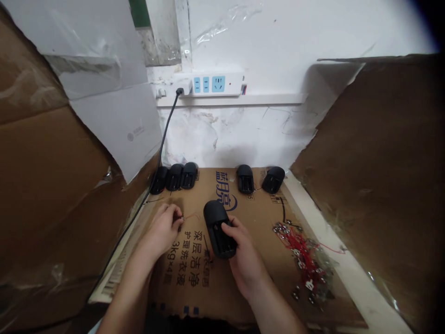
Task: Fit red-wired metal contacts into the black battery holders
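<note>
In my right hand (243,250) is a black plastic housing (214,213) with a rounded top and an open, hollow lower compartment. My thumb rests at the edge of that compartment. To the left, my left hand (167,227) pinches a small metal contact (182,217) with a thin red wire (192,215) trailing towards the housing. The two hands are apart, both above the cardboard sheet (194,297). On the right lies a tangled pile of red wires with metal contacts (306,260), some of it in a clear plastic bag.
Several similar black housings stand along the back: a group at the left (174,177), one right of centre (245,178) and one further right (274,180). A black power cable (163,139) runs down from the wall power strip (208,84). Cardboard walls (375,162) flank both sides.
</note>
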Demonstrator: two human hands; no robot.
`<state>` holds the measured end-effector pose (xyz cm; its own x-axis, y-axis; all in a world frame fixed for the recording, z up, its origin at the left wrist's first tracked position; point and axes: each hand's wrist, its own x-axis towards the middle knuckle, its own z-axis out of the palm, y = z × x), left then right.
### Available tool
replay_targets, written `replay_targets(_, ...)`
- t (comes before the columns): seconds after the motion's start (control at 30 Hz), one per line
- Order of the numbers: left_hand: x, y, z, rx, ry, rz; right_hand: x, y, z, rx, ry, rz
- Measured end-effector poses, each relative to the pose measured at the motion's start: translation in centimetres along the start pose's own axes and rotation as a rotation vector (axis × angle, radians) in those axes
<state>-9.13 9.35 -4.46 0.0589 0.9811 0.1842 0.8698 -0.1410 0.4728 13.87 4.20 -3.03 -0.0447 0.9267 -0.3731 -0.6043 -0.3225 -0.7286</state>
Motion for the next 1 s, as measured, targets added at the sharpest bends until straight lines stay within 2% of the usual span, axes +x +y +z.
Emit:
replay_targets(0.3, -0.5, 0.1, 0.1, 0.017, 0.025, 0.018, 0.5, 0.0, -0.5, 0.092, 0.061, -0.108)
replay_targets(0.43, -0.6, 0.1, 0.2, 0.015, 0.032, 0.021, 0.0, -1.0, -0.3, 0.234, 0.004, -0.043)
replay_targets(0.63, -0.5, 0.2, 0.3, -0.007, 0.037, 0.038, -0.2, -2.0, -0.4, 0.384, 0.063, 0.013)
replay_targets(0.8, -0.8, 0.6, 0.1, -0.023, 0.032, 0.071, -0.2, -2.4, -0.7, 0.392, 0.055, -0.004)
replay_targets(1.0, -1.0, 0.9, 0.1, -0.046, 0.043, 0.103, -0.5, -2.9, -0.8, 0.322, -0.024, -0.004)
